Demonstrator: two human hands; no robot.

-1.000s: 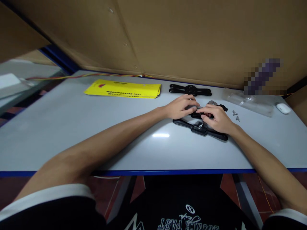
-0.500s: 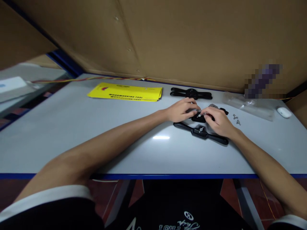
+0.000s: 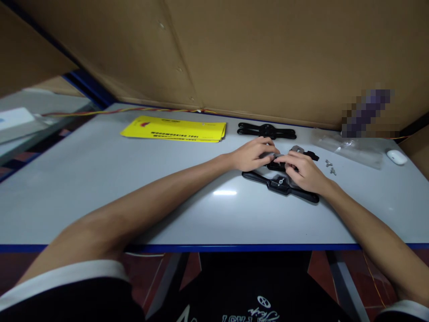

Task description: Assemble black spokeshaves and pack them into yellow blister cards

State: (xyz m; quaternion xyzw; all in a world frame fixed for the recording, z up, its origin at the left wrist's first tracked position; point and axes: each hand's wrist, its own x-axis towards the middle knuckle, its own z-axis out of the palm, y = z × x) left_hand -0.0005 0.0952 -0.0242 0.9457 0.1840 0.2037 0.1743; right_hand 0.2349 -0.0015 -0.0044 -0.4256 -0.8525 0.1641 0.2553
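Note:
A black spokeshave (image 3: 275,165) lies on the table, mostly covered by both my hands. My left hand (image 3: 256,154) is closed around its left part, thumb in front and fingers behind. My right hand (image 3: 300,169) comes in from the other side, with its index finger reaching across the middle of the tool and its thumb bent lower. The small screw there is hidden under my fingertips. Just in front lies a second spokeshave (image 3: 280,183), with a bright screw at its centre. Behind my right hand are a grey metal plate (image 3: 296,149) and a small black part (image 3: 311,155).
Several small thumbscrews (image 3: 330,167) lie to the right. At the back are more black spokeshaves (image 3: 267,130), a stack of yellow cards (image 3: 174,129) and a clear plastic bag (image 3: 351,150). A white case (image 3: 397,157) sits near the right edge. Cardboard (image 3: 254,58) walls the table's rear.
My right index finger has stretched left across the middle of the spokeshave and now covers its screw. The left hand has stayed nearly still.

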